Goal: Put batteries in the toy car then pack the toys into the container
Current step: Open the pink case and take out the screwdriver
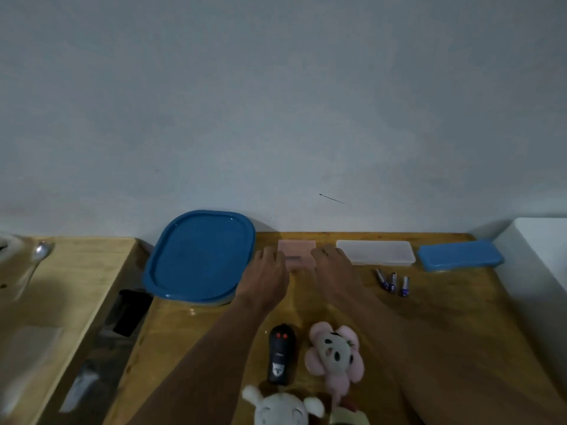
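A flat pink box point(297, 250) lies at the back of the wooden table point(445, 317), near the wall. My left hand point(266, 276) grips its left side and my right hand point(333, 271) grips its right side; the fingertips are partly hidden behind the hands. Three batteries point(392, 282) lie loose to the right of my right hand. A black toy car point(280, 354) with two red dots sits near the front, between my forearms. A big container with a blue lid point(199, 256) stands at the left.
A pink flower plush point(334, 354) and a white plush point(282, 409) lie at the front edge. A clear shallow tray point(376, 252) and a small blue-lidded box point(460, 257) stand at the back right. A second wooden surface point(61, 302) adjoins on the left.
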Available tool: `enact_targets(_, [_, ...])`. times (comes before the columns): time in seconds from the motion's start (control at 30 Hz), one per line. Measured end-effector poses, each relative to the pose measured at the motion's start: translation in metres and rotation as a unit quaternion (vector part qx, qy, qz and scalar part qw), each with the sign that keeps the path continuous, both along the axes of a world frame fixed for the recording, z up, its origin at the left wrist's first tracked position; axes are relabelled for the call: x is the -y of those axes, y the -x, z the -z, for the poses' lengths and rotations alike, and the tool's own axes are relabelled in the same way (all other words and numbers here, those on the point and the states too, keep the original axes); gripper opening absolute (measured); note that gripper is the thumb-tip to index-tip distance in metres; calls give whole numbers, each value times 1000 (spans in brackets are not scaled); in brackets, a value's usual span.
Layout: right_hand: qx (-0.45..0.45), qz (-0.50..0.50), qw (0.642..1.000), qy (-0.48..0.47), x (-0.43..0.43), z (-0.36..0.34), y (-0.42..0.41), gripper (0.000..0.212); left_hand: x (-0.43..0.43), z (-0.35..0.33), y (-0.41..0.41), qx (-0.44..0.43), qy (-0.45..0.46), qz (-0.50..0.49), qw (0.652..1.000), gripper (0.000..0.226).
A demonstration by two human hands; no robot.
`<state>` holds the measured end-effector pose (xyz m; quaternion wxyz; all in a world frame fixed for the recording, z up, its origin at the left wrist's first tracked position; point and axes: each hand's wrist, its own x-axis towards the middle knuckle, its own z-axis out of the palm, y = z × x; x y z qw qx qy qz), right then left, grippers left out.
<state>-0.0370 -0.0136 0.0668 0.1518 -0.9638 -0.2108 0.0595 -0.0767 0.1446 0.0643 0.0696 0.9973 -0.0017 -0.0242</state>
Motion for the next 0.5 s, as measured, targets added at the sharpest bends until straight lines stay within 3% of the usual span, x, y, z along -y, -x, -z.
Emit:
enact_targets(0.17, [-9, 19, 999, 36, -21, 16, -9, 32, -6, 22, -17, -49, 85, 14, 995, 33])
enact_targets(0.37, [-8, 17, 997, 74, -33, 30, -19, 29, -1, 52, -24, -88, 216, -133, 963, 60])
enact_targets(0.5, [-15, -15, 997, 74, -44, 35, -29, 33, -3, 60, -32, -45, 349, -181, 919, 35])
